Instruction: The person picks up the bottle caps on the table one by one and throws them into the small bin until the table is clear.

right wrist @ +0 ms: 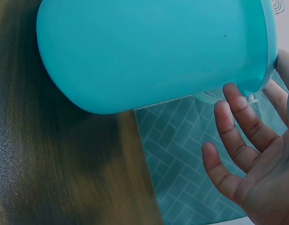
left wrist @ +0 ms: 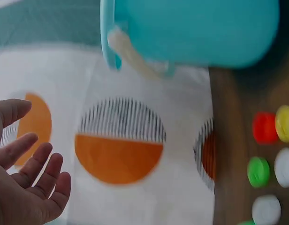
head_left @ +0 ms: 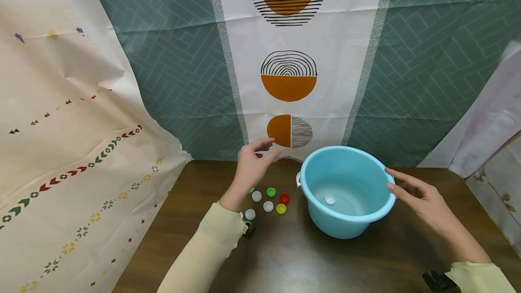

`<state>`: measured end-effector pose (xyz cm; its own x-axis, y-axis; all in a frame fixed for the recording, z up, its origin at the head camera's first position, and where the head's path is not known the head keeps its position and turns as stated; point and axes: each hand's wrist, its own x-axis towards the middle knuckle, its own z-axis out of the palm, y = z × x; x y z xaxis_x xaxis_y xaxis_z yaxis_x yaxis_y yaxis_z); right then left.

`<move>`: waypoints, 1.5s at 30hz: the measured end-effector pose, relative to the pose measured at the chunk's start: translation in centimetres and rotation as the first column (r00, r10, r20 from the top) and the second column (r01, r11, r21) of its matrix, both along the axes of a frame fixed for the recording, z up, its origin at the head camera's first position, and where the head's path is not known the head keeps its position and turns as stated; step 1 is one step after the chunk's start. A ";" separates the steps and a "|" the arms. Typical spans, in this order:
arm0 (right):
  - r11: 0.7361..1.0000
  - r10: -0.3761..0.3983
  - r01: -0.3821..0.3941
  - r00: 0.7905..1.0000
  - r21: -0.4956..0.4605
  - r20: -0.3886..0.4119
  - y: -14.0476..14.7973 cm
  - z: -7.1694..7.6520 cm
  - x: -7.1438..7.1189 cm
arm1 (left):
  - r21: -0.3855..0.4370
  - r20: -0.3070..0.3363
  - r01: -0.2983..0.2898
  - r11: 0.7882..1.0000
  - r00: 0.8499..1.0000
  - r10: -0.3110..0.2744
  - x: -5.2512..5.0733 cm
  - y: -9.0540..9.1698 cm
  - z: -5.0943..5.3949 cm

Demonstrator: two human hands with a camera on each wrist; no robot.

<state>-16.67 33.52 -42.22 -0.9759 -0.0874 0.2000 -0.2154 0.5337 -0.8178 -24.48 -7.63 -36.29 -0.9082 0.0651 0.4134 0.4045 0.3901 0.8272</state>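
Note:
A light blue bucket [head_left: 343, 229] stands upright on the wooden table, with a white bottle cap [head_left: 330, 200] lying inside on its bottom. My right hand [head_left: 425, 200] is at the bucket's right rim, thumb and forefinger touching it; the other fingers lie loosely bent outside the wall. In the right wrist view those fingers [right wrist: 224, 115] look relaxed. My left hand [head_left: 253, 164] hovers left of the bucket, behind the loose caps, fingers spread and slightly bent around nothing. A green cap [head_left: 271, 192], a red cap [head_left: 284, 198], a yellow cap [head_left: 281, 209] and several white caps [head_left: 268, 206] lie near its forearm.
A white handle [left wrist: 135, 54] hangs at the bucket's left side. Behind the table [head_left: 163, 257] hangs a green and white patterned cloth [head_left: 183, 58]. Cream cloth [head_left: 61, 103] drapes along the left. My left sleeve hides part of the cap group.

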 end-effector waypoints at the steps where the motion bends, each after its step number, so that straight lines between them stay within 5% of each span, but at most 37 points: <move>1: 1.000 -0.005 0.005 1.000 -0.009 0.001 -0.1 0.0 0.0 | 0.009 0.006 -0.016 1.000 1.000 0.016 0.0 -0.8 -0.3; 8: 1.000 -0.004 0.004 1.000 -0.018 0.003 -0.2 0.1 0.0 | 0.002 0.074 -0.155 0.988 0.985 0.154 0.0 -6.2 -3.5; 14: 1.000 0.008 -0.008 1.000 -0.021 0.002 -0.1 0.1 0.1 | -0.085 0.140 -0.202 0.976 0.967 0.212 0.3 -9.5 -6.3; 21: 1.000 -0.007 0.007 1.000 -0.018 -0.005 -0.3 0.0 0.1 | -0.250 0.230 -0.163 0.954 0.947 0.222 0.7 -12.6 -9.2; 29: 1.000 -0.005 0.004 1.000 -0.002 -0.022 -0.2 -0.1 0.3 | -0.429 0.277 -0.105 0.897 0.930 0.242 0.9 -14.6 -12.0; 36: 1.000 -0.022 0.022 1.000 0.000 -0.015 -0.2 0.0 0.3 | -0.460 0.360 -0.032 0.887 0.907 0.220 1.1 -15.4 -13.1; 45: 0.999 -0.035 0.035 0.999 -0.017 -0.003 -0.4 0.0 0.2 | -0.482 0.408 0.039 0.875 0.894 0.185 1.1 -15.2 -13.8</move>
